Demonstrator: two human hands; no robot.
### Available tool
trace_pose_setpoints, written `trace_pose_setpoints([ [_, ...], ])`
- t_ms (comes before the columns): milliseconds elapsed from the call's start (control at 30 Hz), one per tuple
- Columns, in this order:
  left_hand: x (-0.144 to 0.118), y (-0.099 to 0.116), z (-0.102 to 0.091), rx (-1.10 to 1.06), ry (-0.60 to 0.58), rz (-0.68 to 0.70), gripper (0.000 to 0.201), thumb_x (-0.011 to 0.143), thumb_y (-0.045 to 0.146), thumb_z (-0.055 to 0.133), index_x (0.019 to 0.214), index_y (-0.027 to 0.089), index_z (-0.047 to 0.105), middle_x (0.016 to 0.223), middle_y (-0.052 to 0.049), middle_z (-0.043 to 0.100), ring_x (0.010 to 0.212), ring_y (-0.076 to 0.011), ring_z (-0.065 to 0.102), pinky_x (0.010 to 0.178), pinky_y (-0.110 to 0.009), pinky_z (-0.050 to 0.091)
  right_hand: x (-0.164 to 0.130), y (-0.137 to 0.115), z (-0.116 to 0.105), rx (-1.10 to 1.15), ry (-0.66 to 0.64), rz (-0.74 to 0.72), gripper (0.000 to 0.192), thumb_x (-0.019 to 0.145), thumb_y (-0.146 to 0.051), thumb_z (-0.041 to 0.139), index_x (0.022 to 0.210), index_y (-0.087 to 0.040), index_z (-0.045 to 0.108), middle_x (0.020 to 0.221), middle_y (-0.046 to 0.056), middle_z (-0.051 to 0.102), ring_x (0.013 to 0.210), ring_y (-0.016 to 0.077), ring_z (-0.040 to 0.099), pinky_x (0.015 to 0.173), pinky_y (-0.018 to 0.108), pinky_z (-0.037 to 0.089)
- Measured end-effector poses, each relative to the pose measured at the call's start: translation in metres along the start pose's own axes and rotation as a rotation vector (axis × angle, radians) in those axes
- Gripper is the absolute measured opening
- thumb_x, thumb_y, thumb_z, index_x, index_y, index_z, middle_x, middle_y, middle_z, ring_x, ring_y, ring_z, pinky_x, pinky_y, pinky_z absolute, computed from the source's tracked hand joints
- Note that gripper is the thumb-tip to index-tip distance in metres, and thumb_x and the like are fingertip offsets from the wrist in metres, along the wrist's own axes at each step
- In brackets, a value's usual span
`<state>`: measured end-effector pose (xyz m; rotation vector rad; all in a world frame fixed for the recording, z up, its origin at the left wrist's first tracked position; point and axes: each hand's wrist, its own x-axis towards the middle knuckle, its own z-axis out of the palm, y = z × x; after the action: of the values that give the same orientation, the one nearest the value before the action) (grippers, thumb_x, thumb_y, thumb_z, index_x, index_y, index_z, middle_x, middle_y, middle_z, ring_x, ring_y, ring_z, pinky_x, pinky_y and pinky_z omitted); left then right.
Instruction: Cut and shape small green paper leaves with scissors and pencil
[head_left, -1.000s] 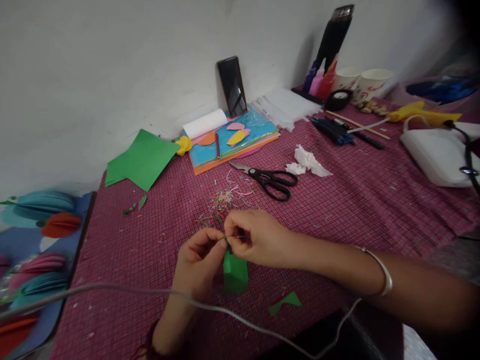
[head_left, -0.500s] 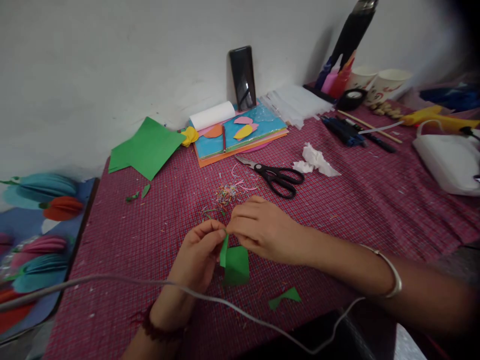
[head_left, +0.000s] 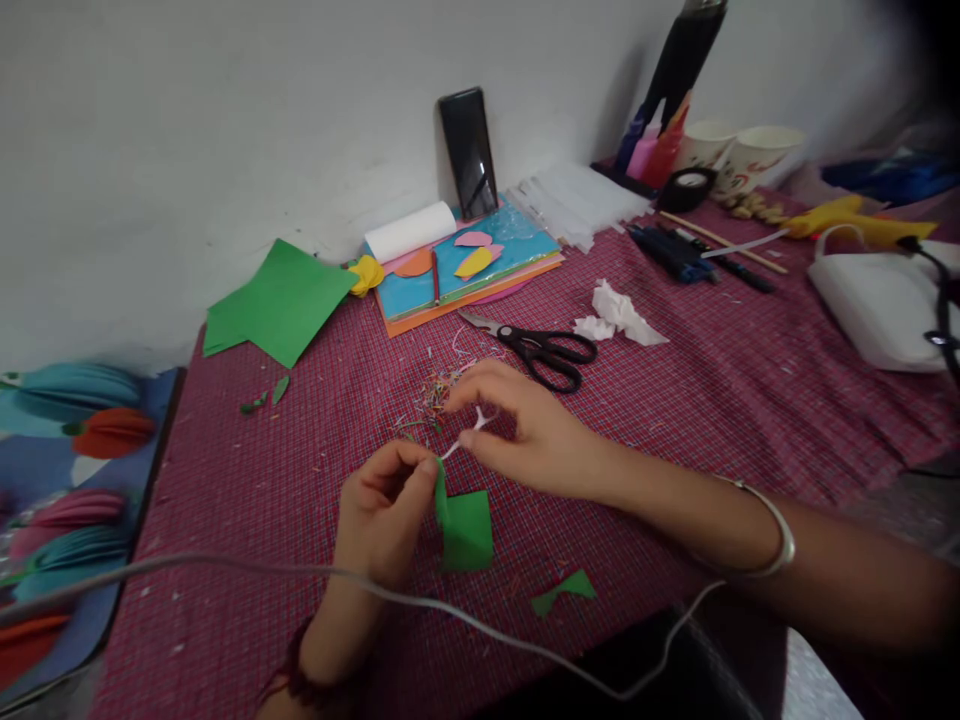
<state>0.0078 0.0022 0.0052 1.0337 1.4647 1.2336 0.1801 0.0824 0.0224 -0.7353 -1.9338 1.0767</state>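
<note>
Left hand point(head_left: 386, 505) pinches the green paper piece point(head_left: 465, 528); right hand point(head_left: 525, 425), just beyond it, pinches a white strip point(head_left: 459, 443)

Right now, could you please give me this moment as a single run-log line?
left hand: pinches green paper piece | right hand: pulls thin white strip | scissors: on checked cloth, untouched

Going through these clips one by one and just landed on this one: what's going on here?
A person sits at a table covered with a red checked cloth, doing paper craft. The left hand pinches a small folded green paper piece at its top edge, while the right hand holds a thin white strip between its fingertips just above it. Black scissors, paper trimmings and a stack of coloured sheets lie beyond.
</note>
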Motion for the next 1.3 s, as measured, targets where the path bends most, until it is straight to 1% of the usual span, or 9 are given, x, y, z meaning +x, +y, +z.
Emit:
trace_pose_setpoints([
  [100,-0.003,0.000,0.001,0.014,0.120,0.127,0.013,0.081,0.028,0.063,0.072,0.018,0.062,0.060,0.004,0.052,0.055,-0.0073,0.044,0.050,-0.018,0.035,0.002,0.001,0.003,0.422,0.078,0.319,0.014,0.079,-0.024,0.059,0.091,-0.018,0.056,0.089,0.002,0.059,0.081,0.0131,0.055,0.077,0.029,0.043],
  [200,-0.005,0.000,0.005,0.005,0.149,0.164,0.013,0.082,0.028,0.062,0.073,0.019,0.062,0.060,0.004,0.052,0.054,-0.0074,0.044,0.050,-0.018,0.035,0.002,-0.001,0.010,0.645,-0.067,0.507,0.008,0.075,-0.022,0.062,0.080,-0.017,0.057,0.076,-0.002,0.058,0.070,0.0103,0.052,0.072,0.027,0.042],
  [300,-0.004,-0.002,0.008,0.040,0.111,0.154,0.013,0.081,0.029,0.062,0.073,0.019,0.063,0.059,0.004,0.052,0.054,-0.0074,0.043,0.050,-0.018,0.035,0.000,-0.005,0.018,0.637,-0.146,0.530,0.006,0.074,-0.014,0.060,0.072,-0.017,0.056,0.068,-0.004,0.055,0.064,0.0089,0.050,0.065,0.024,0.041],
  [600,-0.004,0.008,0.010,0.156,0.016,0.066,0.014,0.077,0.028,0.064,0.068,0.017,0.063,0.056,0.003,0.052,0.050,-0.0084,0.043,0.047,-0.019,0.033,-0.002,-0.004,0.023,0.471,-0.161,0.481,0.013,0.069,-0.004,0.052,0.069,-0.017,0.051,0.057,-0.007,0.048,0.053,0.0072,0.044,0.051,0.020,0.035],
  [733,-0.002,0.008,0.010,0.077,-0.070,-0.075,0.018,0.075,0.033,0.065,0.067,0.017,0.060,0.052,0.004,0.050,0.046,-0.0077,0.040,0.044,-0.019,0.029,-0.006,-0.002,0.022,0.201,-0.145,0.321,0.010,0.067,-0.007,0.052,0.070,-0.017,0.051,0.062,-0.004,0.052,0.056,0.0086,0.047,0.054,0.021,0.036],
  [867,0.001,0.008,0.010,-0.073,-0.125,-0.211,0.022,0.071,0.034,0.067,0.064,0.017,0.056,0.049,0.006,0.044,0.043,-0.0058,0.035,0.043,-0.018,0.026,-0.007,0.002,0.019,-0.258,-0.091,-0.133,0.010,0.069,-0.007,0.050,0.069,-0.017,0.052,0.069,-0.002,0.056,0.068,0.0117,0.050,0.069,0.029,0.035],
  [967,0.003,0.012,0.011,-0.144,-0.169,-0.314,0.021,0.066,0.031,0.069,0.061,0.016,0.055,0.047,0.007,0.042,0.042,-0.0053,0.032,0.042,-0.019,0.024,-0.006,0.005,0.015,-0.442,-0.125,-0.370,0.011,0.073,-0.007,0.049,0.070,-0.017,0.052,0.069,-0.002,0.056,0.071,0.0126,0.050,0.073,0.031,0.032],
  [1133,0.004,0.014,0.011,-0.251,-0.192,-0.423,0.015,0.063,0.027,0.067,0.062,0.016,0.057,0.050,0.005,0.045,0.044,-0.0061,0.036,0.044,-0.020,0.026,-0.005,0.003,0.007,-0.622,-0.238,-0.545,0.013,0.087,-0.018,0.049,0.075,-0.017,0.054,0.076,0.001,0.058,0.070,0.0141,0.046,0.077,0.033,0.031],
  [1300,0.005,0.008,0.012,-0.260,-0.211,-0.441,0.011,0.062,0.020,0.066,0.061,0.015,0.056,0.050,0.006,0.045,0.043,-0.0052,0.034,0.044,-0.020,0.025,-0.005,0.002,0.004,-0.659,-0.340,-0.607,0.016,0.093,-0.021,0.045,0.082,-0.017,0.056,0.082,0.002,0.059,0.075,0.0148,0.047,0.084,0.035,0.032],
])
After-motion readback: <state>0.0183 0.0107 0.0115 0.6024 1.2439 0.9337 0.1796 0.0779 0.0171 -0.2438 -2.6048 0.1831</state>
